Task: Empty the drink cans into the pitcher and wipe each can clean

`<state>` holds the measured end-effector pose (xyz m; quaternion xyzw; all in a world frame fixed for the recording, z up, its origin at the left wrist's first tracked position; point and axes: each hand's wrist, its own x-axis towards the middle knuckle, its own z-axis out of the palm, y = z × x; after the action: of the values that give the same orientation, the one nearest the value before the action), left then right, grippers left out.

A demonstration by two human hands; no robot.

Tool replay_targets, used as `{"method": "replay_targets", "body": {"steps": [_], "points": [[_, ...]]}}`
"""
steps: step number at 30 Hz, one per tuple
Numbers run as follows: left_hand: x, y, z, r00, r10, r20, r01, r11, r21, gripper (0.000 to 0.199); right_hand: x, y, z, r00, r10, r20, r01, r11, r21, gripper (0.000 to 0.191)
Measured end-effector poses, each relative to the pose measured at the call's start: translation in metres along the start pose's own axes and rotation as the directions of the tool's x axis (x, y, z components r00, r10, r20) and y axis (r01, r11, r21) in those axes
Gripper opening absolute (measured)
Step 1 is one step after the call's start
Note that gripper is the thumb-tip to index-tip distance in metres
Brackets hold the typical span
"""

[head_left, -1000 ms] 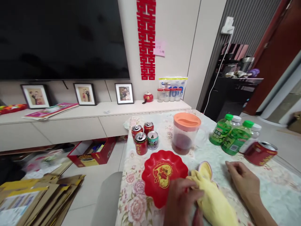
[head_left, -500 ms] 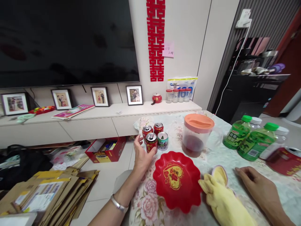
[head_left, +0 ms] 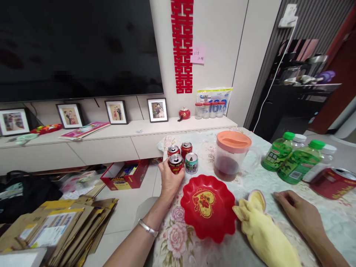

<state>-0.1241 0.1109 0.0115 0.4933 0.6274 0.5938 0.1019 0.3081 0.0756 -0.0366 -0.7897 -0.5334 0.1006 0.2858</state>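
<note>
Evidently, the grasp is made: the left hand (head_left: 170,178) is wrapped around a small red metal can with gold lettering (head_left: 176,165), thumb on its near side. The can stands at the near left corner of a close group of four on the surface (head_left: 174,244), which is covered with a pale floral cloth. Judged from this view, the work is at an early stage; no lift is apparent. Two similar red metal cans (head_left: 186,148) and a teal-and-purple metal can (head_left: 191,163) remain unheld. The right hand (head_left: 299,209) rests at the far side of a pale-yellow plush item (head_left: 264,233), loosely curled, with a gap behind the thumb and no object visible in it.

Containers: a clear plastic pitcher with an orange lid (head_left: 230,157) holds dark reddish-brown liquid in its lower part. A red scalloped bowl (head_left: 222,218) shows only its printed gold heart. Two clear bottles with green caps and labels (head_left: 302,163) stand near a larger red can (head_left: 332,183). A red cardboard box (head_left: 124,178) on the floor contains blue and yellow items (too small to identify). What the four small cans contain cannot be told.
</note>
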Motion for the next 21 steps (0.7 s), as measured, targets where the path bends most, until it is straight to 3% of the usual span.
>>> {"method": "replay_targets", "body": {"steps": [5,7,10,11,14,18,21], "points": [[-0.013,0.039,-0.011,0.999,0.002,-0.048,-0.002,1.000,0.006,0.061,-0.002,-0.002,0.002,1.000,-0.019,-0.017,0.019,1.000,-0.016,0.039],[-0.025,0.060,-0.007,1.000,-0.024,0.005,0.024,0.999,-0.040,0.061,-0.002,-0.001,0.003,1.000,-0.019,-0.014,0.019,1.000,-0.016,0.039],[-0.049,0.083,0.007,0.966,-0.179,0.188,0.210,0.964,-0.161,0.063,-0.003,-0.001,0.004,0.999,-0.023,-0.023,0.023,1.000,-0.004,0.038],[-0.057,0.088,0.013,0.954,-0.218,0.205,0.255,0.952,-0.170,0.064,-0.003,-0.001,0.004,0.999,-0.027,-0.028,0.027,1.000,0.003,0.038],[-0.078,0.089,0.029,0.942,-0.263,0.208,0.298,0.942,-0.156,0.060,-0.004,-0.002,0.003,0.998,-0.038,-0.044,0.040,0.998,0.038,0.037],[-0.093,0.076,0.039,0.965,-0.186,0.183,0.202,0.977,-0.072,0.061,-0.007,-0.004,0.004,0.996,-0.041,-0.079,0.051,0.991,0.123,0.037],[-0.095,0.068,0.039,0.965,-0.195,0.175,0.202,0.979,-0.024,0.059,-0.009,-0.006,0.005,0.991,-0.033,-0.127,0.060,0.974,0.219,0.037]]}}
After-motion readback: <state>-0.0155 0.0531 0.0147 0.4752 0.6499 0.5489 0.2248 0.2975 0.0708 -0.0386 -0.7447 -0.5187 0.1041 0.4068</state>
